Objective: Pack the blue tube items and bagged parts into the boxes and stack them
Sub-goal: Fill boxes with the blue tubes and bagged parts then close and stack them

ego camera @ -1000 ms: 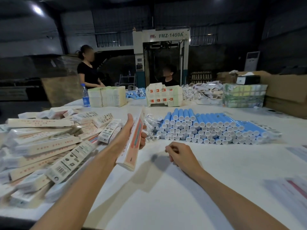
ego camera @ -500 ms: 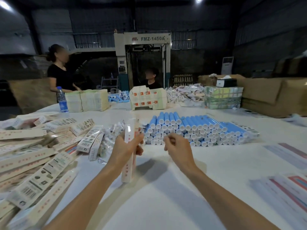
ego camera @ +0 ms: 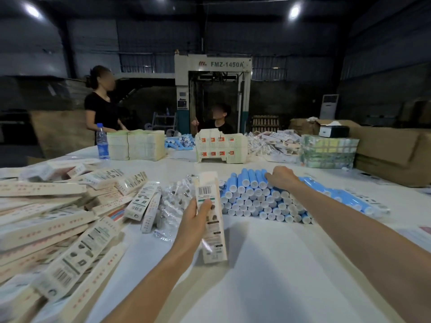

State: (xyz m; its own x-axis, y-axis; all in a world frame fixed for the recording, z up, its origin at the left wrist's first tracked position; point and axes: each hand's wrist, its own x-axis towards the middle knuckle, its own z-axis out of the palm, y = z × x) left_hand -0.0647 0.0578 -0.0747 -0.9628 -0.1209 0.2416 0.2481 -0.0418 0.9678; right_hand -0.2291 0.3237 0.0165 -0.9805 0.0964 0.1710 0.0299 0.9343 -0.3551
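My left hand (ego camera: 194, 221) grips a long, narrow cream box (ego camera: 211, 220) with a barcode label, holding it upright over the white table (ego camera: 268, 264). My right hand (ego camera: 281, 177) reaches forward onto the top of the stacked blue tubes with white caps (ego camera: 251, 202). Its fingertips lie on the top row, and I cannot tell whether they close round a tube. Clear bags of small parts (ego camera: 171, 203) lie in a heap just left of the held box.
A sprawling pile of the same long boxes (ego camera: 58, 220) covers the table's left side. Further back are a water bottle (ego camera: 102, 142), stacks of flat cartons (ego camera: 136, 144), folded boxes (ego camera: 220, 148) and brown cardboard boxes (ego camera: 391, 150). Two people are at the far edge.
My right hand has moved from in front of me forward onto the tube pile. The left hand has turned the box so its barcode side faces me.
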